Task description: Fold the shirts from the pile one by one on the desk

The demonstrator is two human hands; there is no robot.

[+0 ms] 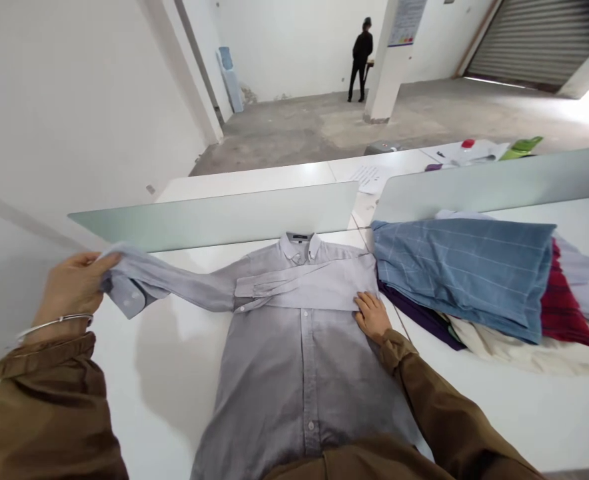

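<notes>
A grey button-up shirt [269,360] lies front side up on the white table [164,393], its collar toward the far edge. One sleeve is folded flat across the chest. My left hand [72,283] grips the other sleeve near its cuff, lifting that end above the table at the left. The cuff hangs down below my fingers. My right hand [372,317] rests with fingers laid flat on the shirt's right side, at the lower edge of the folded sleeve. The shirt's hem is hidden by my body.
Right of the shirt lies a pile of folded clothes, a blue checked garment [464,273] on top and a red one [567,300] below. Low frosted glass dividers [224,217] run along the table's back. Beyond them stand a green bottle [522,148] and a distant person [361,60].
</notes>
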